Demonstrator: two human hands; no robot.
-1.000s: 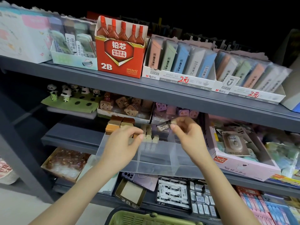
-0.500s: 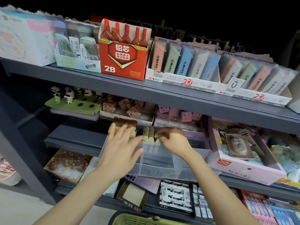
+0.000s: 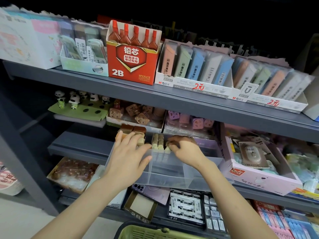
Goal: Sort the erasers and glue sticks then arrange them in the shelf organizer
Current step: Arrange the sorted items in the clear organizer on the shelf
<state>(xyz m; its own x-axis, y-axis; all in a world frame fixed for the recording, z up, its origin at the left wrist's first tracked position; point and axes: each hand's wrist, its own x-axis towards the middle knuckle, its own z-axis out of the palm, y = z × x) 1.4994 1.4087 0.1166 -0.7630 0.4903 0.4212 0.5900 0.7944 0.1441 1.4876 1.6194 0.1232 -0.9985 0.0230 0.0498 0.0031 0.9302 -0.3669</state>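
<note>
Head view: gray metal shelves [image 3: 155,99] full of boxes, with dark behind. The clear organizer [image 3: 172,171] sits on the middle shelf. The left hand [image 3: 127,157] lies flat, fingers wide, on the brown erasers [image 3: 133,129] inside. The right hand [image 3: 184,149] pinches a pale eraser [image 3: 167,146] in the next slot.

Grey shelves [image 3: 172,100]. At the middle shelf's front edge, a colourless see-through shelf organizer [image 3: 172,176] holds brown-and-cream erasers [image 3: 133,131] and plain cream erasers [image 3: 159,144]. Above, a red box [image 3: 133,66] lettered white, beside pastel pink, green and blue packs [image 3: 195,66]. Black-and-white panda figures [image 3: 74,99] on a green card [image 3: 89,113].
</note>
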